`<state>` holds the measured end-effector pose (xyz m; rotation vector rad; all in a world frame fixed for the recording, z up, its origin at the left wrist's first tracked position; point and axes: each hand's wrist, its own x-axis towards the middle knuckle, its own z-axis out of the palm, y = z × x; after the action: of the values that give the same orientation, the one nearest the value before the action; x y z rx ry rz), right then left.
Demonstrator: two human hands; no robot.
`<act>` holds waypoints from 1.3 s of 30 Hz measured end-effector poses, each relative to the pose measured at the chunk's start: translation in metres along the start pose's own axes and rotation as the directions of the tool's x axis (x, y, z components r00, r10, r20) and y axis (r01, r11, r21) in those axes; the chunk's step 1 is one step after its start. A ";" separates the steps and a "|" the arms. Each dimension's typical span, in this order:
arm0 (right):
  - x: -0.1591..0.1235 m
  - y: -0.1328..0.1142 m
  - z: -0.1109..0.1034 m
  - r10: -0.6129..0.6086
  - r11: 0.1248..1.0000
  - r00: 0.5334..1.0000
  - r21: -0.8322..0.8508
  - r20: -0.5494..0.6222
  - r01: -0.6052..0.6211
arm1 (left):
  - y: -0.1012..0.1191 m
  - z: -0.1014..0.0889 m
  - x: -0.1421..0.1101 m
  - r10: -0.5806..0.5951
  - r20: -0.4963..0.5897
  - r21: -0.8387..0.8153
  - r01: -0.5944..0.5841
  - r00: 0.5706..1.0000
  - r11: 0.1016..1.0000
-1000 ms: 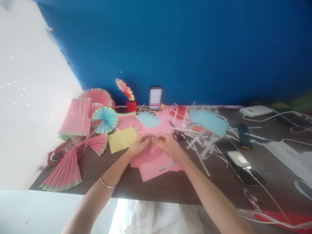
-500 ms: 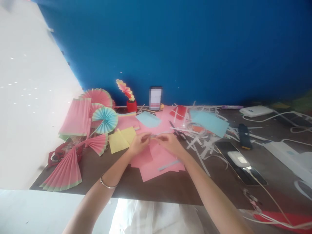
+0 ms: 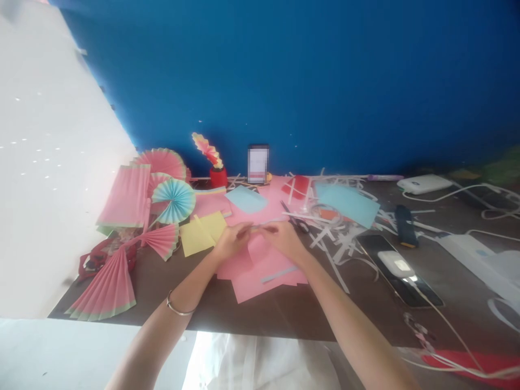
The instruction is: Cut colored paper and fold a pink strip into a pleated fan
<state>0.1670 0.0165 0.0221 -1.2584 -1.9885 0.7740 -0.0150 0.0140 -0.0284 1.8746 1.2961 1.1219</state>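
Observation:
My left hand (image 3: 233, 240) and my right hand (image 3: 282, 237) meet above pink paper sheets (image 3: 244, 290). Both have their fingertips pinched on a thin pale paper strip (image 3: 255, 226), mostly hidden and blurred. A loose grey-blue strip (image 3: 280, 274) lies on the pink sheets, below my right hand. Beside my left hand is yellow paper (image 3: 199, 235). Dark scissors (image 3: 299, 223) lie just past my right hand, partly covered by it. A light blue sheet (image 3: 246, 199) rests beyond both hands.
Pleated paper fans (image 3: 174, 200) crowd the left side. Behind stand a red pot (image 3: 218, 177) with a folded paper piece and an upright phone (image 3: 258, 163). White paper scraps (image 3: 325, 238), another phone (image 3: 374, 249), a power strip (image 3: 467, 249) and cables spread rightward.
The view has shifted very slightly. Both hands stay in nearly the same place, still pinching, with only small finger movement at the strip.

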 end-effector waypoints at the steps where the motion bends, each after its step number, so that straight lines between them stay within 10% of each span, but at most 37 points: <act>1: 0.000 0.001 0.001 0.001 1.000 1.000 -0.004 -0.011 -0.001 | 0.000 0.000 0.000 0.010 0.001 0.005 -0.010 1.000 1.000; 21: 0.003 0.017 0.009 -0.079 0.993 0.995 -0.088 -0.064 0.073 | 0.005 -0.003 0.000 0.004 0.025 0.009 -0.004 1.000 1.000; 32: -0.002 -0.007 0.015 0.007 0.999 0.997 -0.040 -0.073 -0.010 | 0.019 0.001 0.001 -0.114 0.009 -0.380 0.109 0.993 0.919; 39: -0.004 -0.004 0.012 0.032 0.999 0.999 0.016 -0.018 -0.032 | 0.010 0.003 0.002 -0.107 0.042 -0.312 0.115 0.993 0.943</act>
<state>0.1567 0.0100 0.0172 -1.2866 -1.9488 0.7895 -0.0082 0.0124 -0.0209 1.5578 1.1193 1.1660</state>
